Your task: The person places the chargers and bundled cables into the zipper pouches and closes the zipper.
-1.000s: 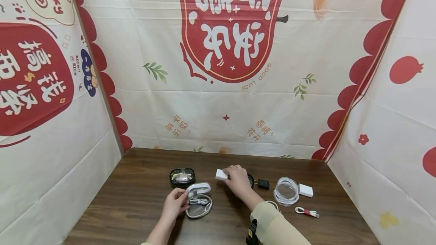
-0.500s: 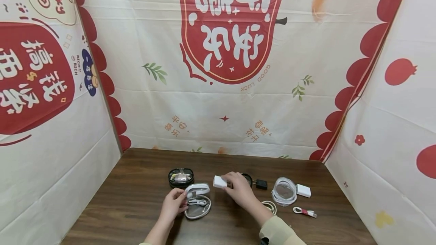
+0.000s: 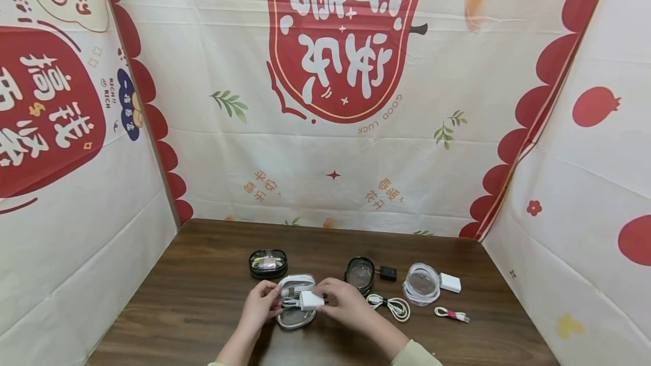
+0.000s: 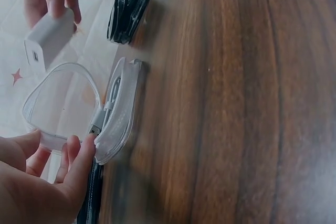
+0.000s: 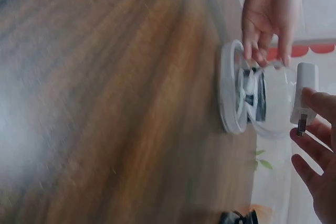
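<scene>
In the head view, a clear zip case with white trim [image 3: 292, 321] lies opened on the table, its lid raised. A bundled white cable [image 4: 111, 98] with a USB plug sits inside it. My left hand [image 3: 259, 305] pinches the case's edge where lid and base meet, fingertips on the rim in the left wrist view. From the right, my right hand [image 3: 347, 305] grips a white charger [image 3: 311, 300] between thumb and fingers, above the opened case. Metal prongs [image 5: 302, 124] stick out of the charger towards the palm.
Behind the left hand stands a filled black-trimmed case [image 3: 268, 264]. Right of my right hand are another black-trimmed case [image 3: 360, 275], a black charger [image 3: 388, 273] and a white cable with a black tie [image 3: 398, 307]. Farther right lie a white-trimmed case [image 3: 422, 284], white charger [image 3: 450, 282] and red-tied cable [image 3: 452, 314].
My right hand has brought the white charger left and towards me, from behind the opened case to over it. The left hand keeps its hold on the case.
</scene>
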{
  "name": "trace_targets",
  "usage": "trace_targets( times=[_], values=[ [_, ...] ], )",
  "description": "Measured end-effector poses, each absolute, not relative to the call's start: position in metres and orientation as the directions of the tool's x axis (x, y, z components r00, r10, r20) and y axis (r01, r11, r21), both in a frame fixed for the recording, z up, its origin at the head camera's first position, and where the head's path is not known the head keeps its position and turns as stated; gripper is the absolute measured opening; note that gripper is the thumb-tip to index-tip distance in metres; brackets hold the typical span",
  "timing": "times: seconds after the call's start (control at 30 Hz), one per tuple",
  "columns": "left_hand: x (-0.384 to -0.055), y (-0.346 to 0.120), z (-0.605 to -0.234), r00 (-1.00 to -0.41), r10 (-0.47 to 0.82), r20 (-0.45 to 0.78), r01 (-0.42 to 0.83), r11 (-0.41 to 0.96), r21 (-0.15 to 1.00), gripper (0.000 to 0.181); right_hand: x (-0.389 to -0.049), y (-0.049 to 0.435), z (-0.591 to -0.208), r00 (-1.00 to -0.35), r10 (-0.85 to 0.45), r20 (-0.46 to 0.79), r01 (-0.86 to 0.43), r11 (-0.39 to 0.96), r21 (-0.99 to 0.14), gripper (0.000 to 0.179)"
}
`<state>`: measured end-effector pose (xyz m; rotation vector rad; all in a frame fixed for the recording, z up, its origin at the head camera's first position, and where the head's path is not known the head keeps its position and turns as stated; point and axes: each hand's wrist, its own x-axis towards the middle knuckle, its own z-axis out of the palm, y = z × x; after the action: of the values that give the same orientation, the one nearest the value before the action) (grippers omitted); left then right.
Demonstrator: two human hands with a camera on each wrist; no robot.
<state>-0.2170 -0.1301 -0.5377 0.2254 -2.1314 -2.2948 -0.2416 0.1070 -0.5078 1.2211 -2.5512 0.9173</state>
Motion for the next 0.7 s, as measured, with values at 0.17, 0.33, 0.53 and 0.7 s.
trace_targets(
  times=[0.17, 0.33, 0.53, 0.7],
  values=[
    [-0.214, -0.126, -0.536, -0.992, -0.083, -0.1, -0.094, -0.084, 0.992, 0.021, -0.24, 0.096, -0.52, -0.635, -0.695, 0.337, -0.765, 0.507, -0.397, 0.028],
    [-0.213, -0.124, -0.536, -0.992, -0.071, -0.105, -0.099, -0.088, 0.991, 0.021, -0.24, 0.088, -0.531, -0.621, -0.729, 0.288, -0.781, 0.549, -0.297, 0.027],
    [-0.214, -0.124, -0.538, -0.993, -0.064, -0.101, -0.095, -0.087, 0.992, 0.024, -0.237, 0.079, -0.535, -0.634, -0.727, 0.264, -0.773, 0.585, -0.246, 0.026],
    [-0.213, -0.123, -0.538, -0.993, -0.058, -0.104, -0.098, -0.086, 0.991, 0.024, -0.237, 0.074, -0.537, -0.638, -0.718, 0.278, -0.77, 0.601, -0.212, 0.027]
  ],
)
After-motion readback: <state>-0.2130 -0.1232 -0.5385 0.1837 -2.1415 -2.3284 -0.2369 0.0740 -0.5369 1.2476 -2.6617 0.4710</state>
